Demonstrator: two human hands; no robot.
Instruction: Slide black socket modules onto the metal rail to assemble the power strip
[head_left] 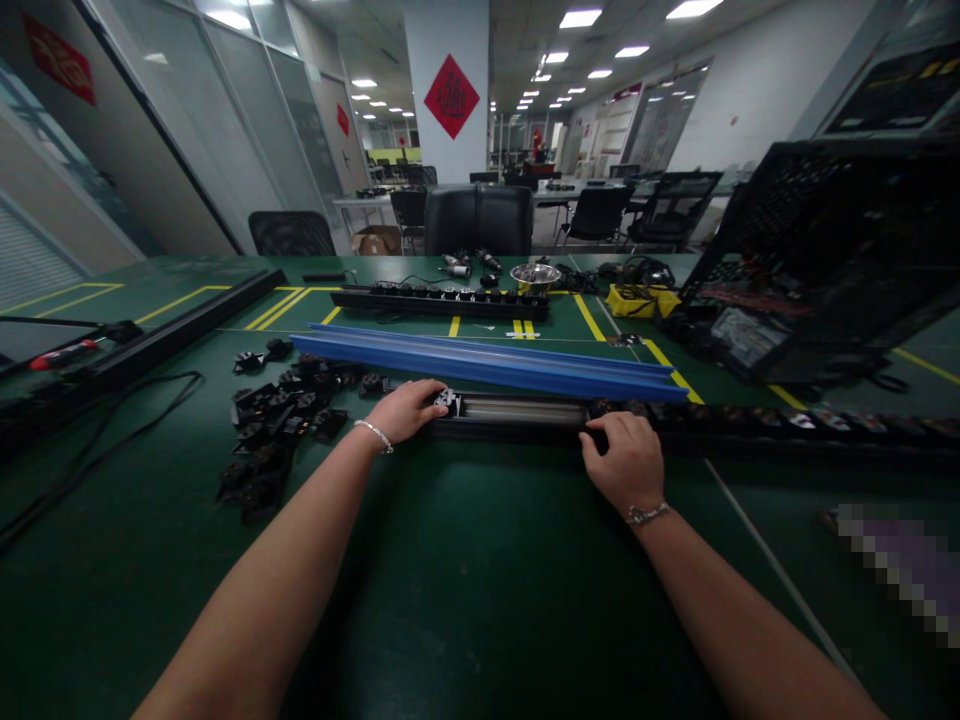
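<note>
Whether the right hand (628, 458) grips is unclear; the left (406, 410) pinches a shiny block (447, 399).

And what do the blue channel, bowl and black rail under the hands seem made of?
Blue channel: probably plastic or coated metal; smooth, with soft highlights along its length. Bowl: likely polished metal, judging by its bright silvery reflections. Black rail: dark, low-sheen body, plastic or painted metal, I can't tell which.

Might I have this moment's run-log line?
left hand: at silver-black module; right hand: at long black rail; beyond: long blue channel
</note>
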